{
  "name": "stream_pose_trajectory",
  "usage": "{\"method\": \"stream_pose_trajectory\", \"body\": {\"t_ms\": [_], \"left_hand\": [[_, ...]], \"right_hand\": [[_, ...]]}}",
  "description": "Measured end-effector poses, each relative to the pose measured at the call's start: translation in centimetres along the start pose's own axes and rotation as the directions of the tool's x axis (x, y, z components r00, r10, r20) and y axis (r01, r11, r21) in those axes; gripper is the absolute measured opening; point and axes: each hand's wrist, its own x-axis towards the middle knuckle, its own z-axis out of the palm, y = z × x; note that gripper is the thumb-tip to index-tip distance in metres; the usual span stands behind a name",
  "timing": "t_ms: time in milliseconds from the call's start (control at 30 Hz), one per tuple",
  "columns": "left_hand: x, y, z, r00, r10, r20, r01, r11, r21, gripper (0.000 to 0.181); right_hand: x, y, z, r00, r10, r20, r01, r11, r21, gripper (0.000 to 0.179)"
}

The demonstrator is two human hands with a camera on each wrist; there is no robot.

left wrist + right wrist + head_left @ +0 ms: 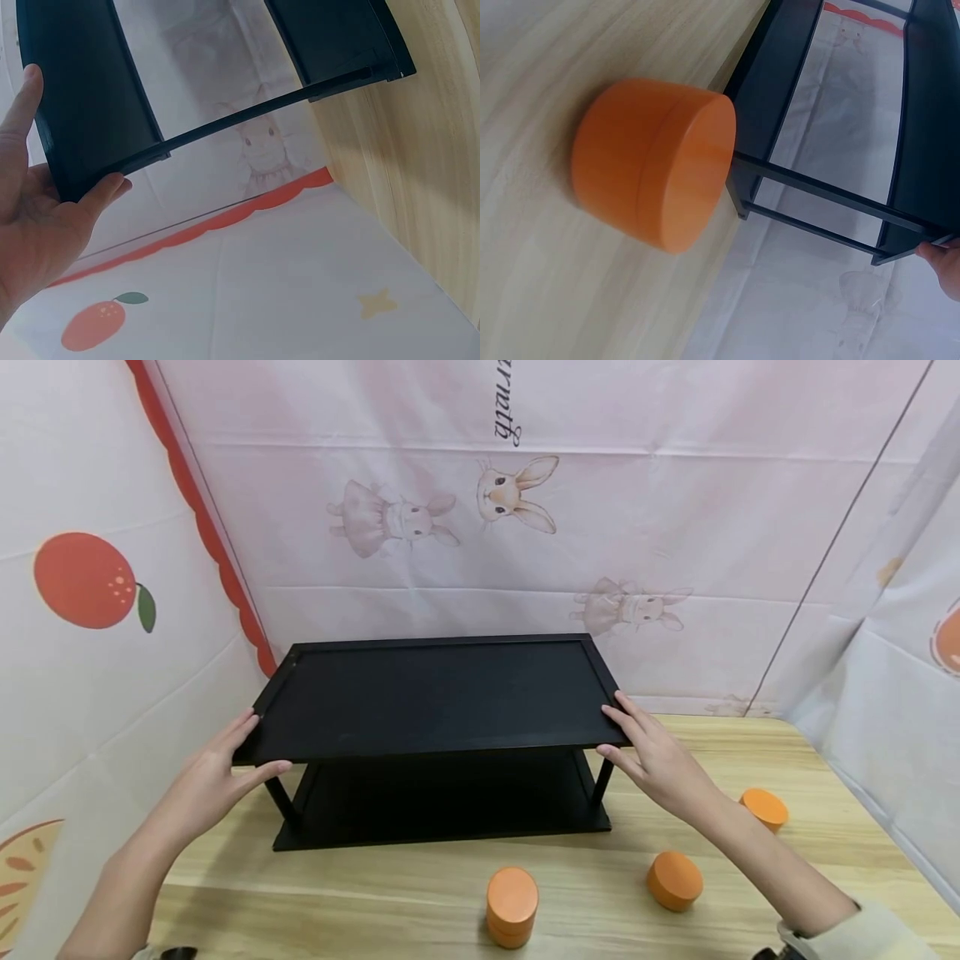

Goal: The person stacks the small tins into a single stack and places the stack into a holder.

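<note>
A black two-tier shelf (pixel 442 697) stands toward the back of the wooden table, its lower board (pixel 442 802) showing beneath the upper one. My left hand (pixel 206 785) grips the upper board's front left corner, fingers along the side and thumb at the front edge. In the left wrist view, that hand (pixel 45 217) wraps the board's end beside a thin black post. At the opposite end my right hand (pixel 660 764) holds the front right corner, fingertips on top and thumb at the edge. Only part of it shows in the right wrist view.
Three round orange lidded containers stand on the table: one in front (pixel 512 902), another to its right (pixel 675 881), and a third (pixel 764 808) partly behind the right forearm. Printed cloth walls (pixel 450 552) enclose the table at the back and both sides.
</note>
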Motion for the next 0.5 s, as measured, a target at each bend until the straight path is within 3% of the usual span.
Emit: {"method": "stream_pose_trajectory", "body": {"t_ms": [500], "left_hand": [[0.92, 0.27, 0.17, 1.000, 0.030, 0.006, -0.030, 0.999, -0.011, 0.086]], "right_hand": [[-0.37, 0.24, -0.27, 1.000, 0.019, 0.000, -0.019, 1.000, -0.010, 0.059]]}}
